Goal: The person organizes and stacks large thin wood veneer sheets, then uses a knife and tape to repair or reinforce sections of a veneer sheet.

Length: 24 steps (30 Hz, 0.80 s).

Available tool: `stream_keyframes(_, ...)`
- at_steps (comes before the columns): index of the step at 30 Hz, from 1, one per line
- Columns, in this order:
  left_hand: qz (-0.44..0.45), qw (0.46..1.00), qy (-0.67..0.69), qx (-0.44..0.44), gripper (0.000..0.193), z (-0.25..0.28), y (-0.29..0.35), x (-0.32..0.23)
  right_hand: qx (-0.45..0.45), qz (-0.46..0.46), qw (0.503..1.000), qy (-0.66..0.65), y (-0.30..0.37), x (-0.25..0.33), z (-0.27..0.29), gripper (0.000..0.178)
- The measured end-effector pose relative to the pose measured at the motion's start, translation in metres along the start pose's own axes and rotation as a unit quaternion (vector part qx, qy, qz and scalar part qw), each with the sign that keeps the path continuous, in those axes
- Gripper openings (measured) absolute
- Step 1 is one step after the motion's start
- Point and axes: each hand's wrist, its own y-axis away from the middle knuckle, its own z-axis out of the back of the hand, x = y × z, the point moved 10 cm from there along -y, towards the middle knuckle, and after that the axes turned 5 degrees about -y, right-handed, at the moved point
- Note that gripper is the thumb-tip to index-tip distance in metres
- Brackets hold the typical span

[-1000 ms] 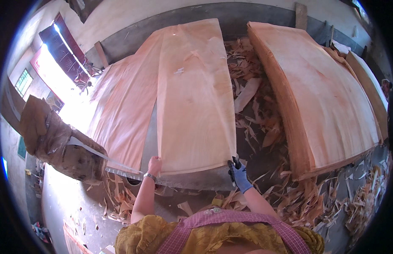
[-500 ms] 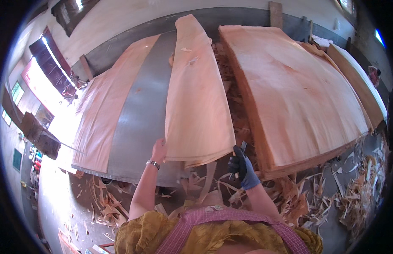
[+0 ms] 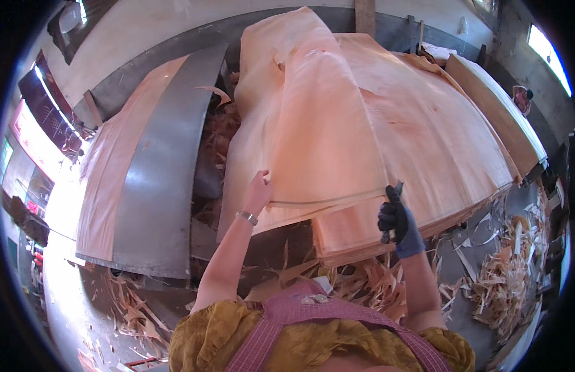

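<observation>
A wide, thin sheet of pale orange wood veneer (image 3: 328,149) is stretched between my hands, its near edge lifted. My bare left hand (image 3: 258,193), with a watch at the wrist, is closed on the sheet's near left corner. My right hand (image 3: 396,217), in a dark glove, pinches the near right corner. A slim tool also seems to be in the right fist; its kind is not clear now. The sheet's far end lies folded over itself and hangs across the gap. Its right part rests over a tall stack of veneer (image 3: 448,142).
Left of the gap stands a grey metal-topped table (image 3: 154,161) bearing another veneer strip (image 3: 111,167). Torn veneer scraps (image 3: 507,279) litter the floor on both sides. Beyond the stack is another pale-topped stack (image 3: 495,105), and a person (image 3: 522,99) is at the far right.
Both hands have carried the veneer sheet rightward, off the metal table and over the gap onto the stack. The near edge is raised higher, and my view has shifted right.
</observation>
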Motion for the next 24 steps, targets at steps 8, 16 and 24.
stream_keyframes(8,-0.094,0.972,0.211,-0.043,0.023,-0.125,-0.005,-0.207,-0.120,0.066,0.977,0.161,-0.010,0.210,0.108,0.040)
stream_keyframes(16,0.521,0.543,0.581,0.311,0.072,-0.350,0.185,-0.099,-0.244,0.135,0.904,0.324,0.000,0.351,0.210,0.031)
stream_keyframes(24,0.365,0.610,0.693,-0.121,0.045,-0.422,0.137,0.025,-0.232,0.108,0.921,0.293,-0.020,0.398,0.355,0.030)
